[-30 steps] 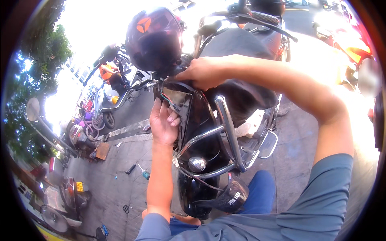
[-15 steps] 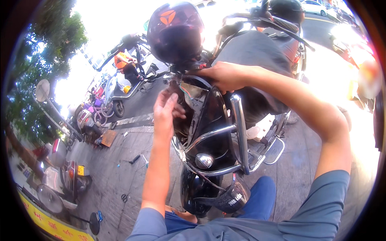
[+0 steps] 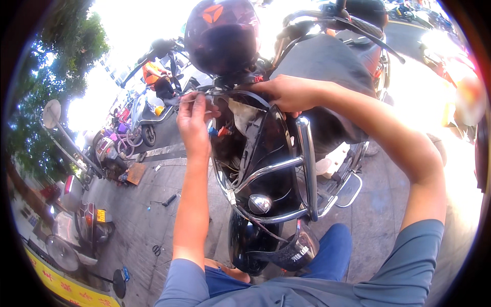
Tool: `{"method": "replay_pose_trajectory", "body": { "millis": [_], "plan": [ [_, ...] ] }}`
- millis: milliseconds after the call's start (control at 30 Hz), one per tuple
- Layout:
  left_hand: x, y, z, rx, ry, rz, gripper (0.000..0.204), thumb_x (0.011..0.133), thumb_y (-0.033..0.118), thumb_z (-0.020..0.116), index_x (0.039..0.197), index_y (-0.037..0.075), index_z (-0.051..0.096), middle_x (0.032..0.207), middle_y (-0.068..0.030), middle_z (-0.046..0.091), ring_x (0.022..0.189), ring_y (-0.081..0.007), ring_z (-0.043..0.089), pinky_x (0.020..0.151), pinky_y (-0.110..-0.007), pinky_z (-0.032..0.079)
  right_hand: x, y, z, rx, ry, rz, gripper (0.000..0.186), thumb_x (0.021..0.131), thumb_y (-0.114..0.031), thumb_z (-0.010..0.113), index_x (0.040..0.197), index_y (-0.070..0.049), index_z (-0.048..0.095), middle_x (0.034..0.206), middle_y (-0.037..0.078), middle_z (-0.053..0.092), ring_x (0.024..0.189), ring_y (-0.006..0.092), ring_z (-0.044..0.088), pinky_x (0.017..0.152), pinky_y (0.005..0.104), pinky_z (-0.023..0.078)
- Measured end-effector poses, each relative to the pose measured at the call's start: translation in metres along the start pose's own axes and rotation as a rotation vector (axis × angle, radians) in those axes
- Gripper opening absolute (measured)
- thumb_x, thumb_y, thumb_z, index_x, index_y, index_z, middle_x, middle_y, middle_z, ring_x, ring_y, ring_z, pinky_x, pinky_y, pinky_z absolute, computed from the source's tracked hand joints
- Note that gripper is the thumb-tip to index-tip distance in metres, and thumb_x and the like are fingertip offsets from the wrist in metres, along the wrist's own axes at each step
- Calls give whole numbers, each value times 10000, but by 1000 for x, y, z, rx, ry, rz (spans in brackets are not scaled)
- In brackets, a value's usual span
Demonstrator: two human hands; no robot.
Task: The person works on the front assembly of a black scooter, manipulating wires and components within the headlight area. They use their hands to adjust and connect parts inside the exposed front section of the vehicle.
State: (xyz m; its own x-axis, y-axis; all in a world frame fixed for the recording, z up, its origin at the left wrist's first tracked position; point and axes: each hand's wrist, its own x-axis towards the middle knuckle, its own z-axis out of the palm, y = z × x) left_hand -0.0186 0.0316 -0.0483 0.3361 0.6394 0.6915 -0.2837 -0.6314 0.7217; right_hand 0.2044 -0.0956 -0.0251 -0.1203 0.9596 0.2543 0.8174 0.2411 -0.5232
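Observation:
A black scooter body (image 3: 276, 153) stands before me, its side opened onto a cavity (image 3: 227, 146) with wires, a blue and a red connector (image 3: 223, 132) and a pale sheet inside. My left hand (image 3: 194, 120) is closed at the cavity's far left edge, thumb and fingers pinched together; what they hold is too small to make out. Around the top rim of the black panel my right hand (image 3: 291, 94) is closed, its fingertips partly hidden. A curved chrome guard bar (image 3: 306, 169) runs round the near end, beside a round chrome lamp (image 3: 260, 204).
A dark helmet (image 3: 222, 38) sits just beyond my hands. On the pavement at left lie scissors (image 3: 157, 250) and a black-handled tool (image 3: 169, 200). Parked scooters (image 3: 82, 227) stand at left; a person in an orange vest (image 3: 156, 77) is farther off.
My left hand has moved up and left, out of the cavity to its far edge, and its fingers have pinched together. The blue and red connectors now show. My right hand stays at the panel rim.

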Motion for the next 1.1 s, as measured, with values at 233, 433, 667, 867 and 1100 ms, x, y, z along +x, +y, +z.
{"method": "replay_pose_trajectory", "body": {
  "millis": [233,433,667,867,1100],
  "plan": [
    [-14,-18,6,-242,-30,-188,363,955,170,631,1264,9,528,1055,-58,649,916,-159,638,712,-281,499,6,13,12,-65,145,-159,464,819,-65,560,1283,-68,581,810,178,705,686,284,706,611,409,556],
    [-16,-33,3,-367,-127,-268,318,962,120,626,1246,32,513,1068,-76,662,929,-166,662,801,-320,546,6,26,20,107,192,-229,466,810,-68,566,1275,-37,574,883,193,696,647,288,692,566,392,564],
    [-20,-30,-4,-317,-156,-320,293,976,111,583,1251,47,504,1157,-98,663,1036,-219,672,847,-365,550,14,26,24,-26,223,-170,625,794,-38,635,1408,-77,525,968,239,701,844,346,715,774,425,562],
    [-20,-22,-7,-251,-135,-312,313,981,131,587,1273,44,514,1158,-88,660,1038,-209,662,877,-365,538,4,14,20,-406,336,-212,653,748,-79,733,1377,-138,568,1022,196,711,926,374,696,821,449,549],
    [28,-24,-33,642,-135,300,328,988,206,613,1259,29,566,1251,-127,652,1154,-219,616,1016,-363,455,5,20,26,-547,417,-185,722,727,-116,786,1405,-157,540,1036,156,720,930,338,711,790,421,574]
  ]
}}
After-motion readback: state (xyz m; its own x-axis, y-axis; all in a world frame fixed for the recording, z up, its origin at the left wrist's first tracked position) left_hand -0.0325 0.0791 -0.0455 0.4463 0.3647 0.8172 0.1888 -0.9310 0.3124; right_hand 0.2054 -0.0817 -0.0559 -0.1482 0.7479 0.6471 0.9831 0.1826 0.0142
